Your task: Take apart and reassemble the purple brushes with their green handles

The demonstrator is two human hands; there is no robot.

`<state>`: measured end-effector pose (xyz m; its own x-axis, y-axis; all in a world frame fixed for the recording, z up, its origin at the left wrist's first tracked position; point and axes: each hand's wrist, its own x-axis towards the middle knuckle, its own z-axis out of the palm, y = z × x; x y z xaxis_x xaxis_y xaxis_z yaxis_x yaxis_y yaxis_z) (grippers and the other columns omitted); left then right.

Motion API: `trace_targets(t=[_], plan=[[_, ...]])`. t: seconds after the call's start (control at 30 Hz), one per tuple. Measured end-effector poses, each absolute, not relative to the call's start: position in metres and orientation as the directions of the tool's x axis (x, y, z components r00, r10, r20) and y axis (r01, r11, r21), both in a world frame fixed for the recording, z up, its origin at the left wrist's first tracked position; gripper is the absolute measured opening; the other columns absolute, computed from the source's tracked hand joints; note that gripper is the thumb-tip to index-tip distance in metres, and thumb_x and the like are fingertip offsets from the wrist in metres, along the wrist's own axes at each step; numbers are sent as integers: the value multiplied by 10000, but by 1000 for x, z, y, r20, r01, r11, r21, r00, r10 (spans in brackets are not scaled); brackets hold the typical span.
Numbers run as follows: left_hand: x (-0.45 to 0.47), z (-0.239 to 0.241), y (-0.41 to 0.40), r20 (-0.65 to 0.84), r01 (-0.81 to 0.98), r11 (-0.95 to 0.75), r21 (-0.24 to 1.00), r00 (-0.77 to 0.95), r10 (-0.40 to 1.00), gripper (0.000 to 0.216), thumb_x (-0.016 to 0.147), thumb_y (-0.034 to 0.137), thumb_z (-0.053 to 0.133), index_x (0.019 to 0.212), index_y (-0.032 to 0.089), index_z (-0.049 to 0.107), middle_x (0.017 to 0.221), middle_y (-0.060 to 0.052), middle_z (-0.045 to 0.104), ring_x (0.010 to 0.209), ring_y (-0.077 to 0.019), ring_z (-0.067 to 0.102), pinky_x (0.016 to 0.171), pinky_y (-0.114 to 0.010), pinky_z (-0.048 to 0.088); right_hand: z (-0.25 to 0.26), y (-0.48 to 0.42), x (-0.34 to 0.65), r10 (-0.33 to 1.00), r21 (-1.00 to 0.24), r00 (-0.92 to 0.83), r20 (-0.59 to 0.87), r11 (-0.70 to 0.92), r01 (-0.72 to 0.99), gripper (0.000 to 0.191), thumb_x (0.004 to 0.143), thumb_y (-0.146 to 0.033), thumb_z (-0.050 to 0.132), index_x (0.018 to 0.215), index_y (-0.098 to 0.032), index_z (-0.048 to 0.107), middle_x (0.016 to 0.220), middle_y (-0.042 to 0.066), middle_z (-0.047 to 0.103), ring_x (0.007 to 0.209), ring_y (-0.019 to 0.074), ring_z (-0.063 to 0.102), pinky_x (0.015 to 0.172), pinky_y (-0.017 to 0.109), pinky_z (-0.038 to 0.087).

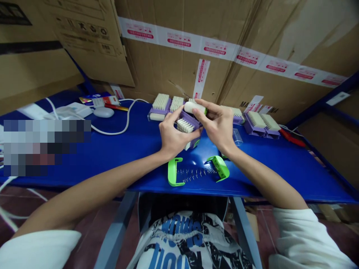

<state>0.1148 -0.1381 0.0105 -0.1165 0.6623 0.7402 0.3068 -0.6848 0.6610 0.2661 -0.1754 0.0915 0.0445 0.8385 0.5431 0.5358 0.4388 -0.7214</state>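
My left hand (173, 136) is closed around a purple brush head with white bristles (185, 126), lifted over the middle of the blue table. Pinched between thumb and fingers of my right hand (217, 121) is a white rounded cylinder (193, 107) with a bit of green at its right end. The cylinder is just above the brush head; whether they touch I cannot tell. Closer to me lie a green bracket (171, 172) and a second green bracket (220, 168), with thin metal springs (195, 174) between them. Beside my right wrist is a clear plastic piece (237, 137).
Purple brush heads (160, 104) stand along the back, with two more (262, 125) at the right. A red-handled tool (292, 138) lies beyond these. At left are a white mouse (103, 112), a white cable (127, 125) and small boxes. Cardboard (174, 67) walls the back.
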Motion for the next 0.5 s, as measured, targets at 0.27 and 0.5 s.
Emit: trace_targets(t=[0.27, 0.5], plan=[[113, 11, -131, 746, 282, -698, 658, -116, 656, 809, 724, 443, 1074, 1434, 237, 746, 1331, -107, 852, 1194, -338, 828, 1093, -523, 679, 86, -174, 261, 777, -666, 29, 629, 520, 535, 302, 1024, -345, 825, 1312, -302, 905, 1351, 34, 885, 1253, 298, 845, 1117, 432, 673], [116, 11, -134, 758, 294, -706, 645, -131, 639, 776, 739, 478, 1064, 1394, 233, 729, 1251, -100, 860, 1083, -302, 836, 1000, -475, 689, 86, -171, 271, 772, -673, -72, 632, 592, 443, 318, 1045, -355, 788, 1344, -272, 858, 1401, 68, 866, 1288, 271, 816, 1132, 433, 655]])
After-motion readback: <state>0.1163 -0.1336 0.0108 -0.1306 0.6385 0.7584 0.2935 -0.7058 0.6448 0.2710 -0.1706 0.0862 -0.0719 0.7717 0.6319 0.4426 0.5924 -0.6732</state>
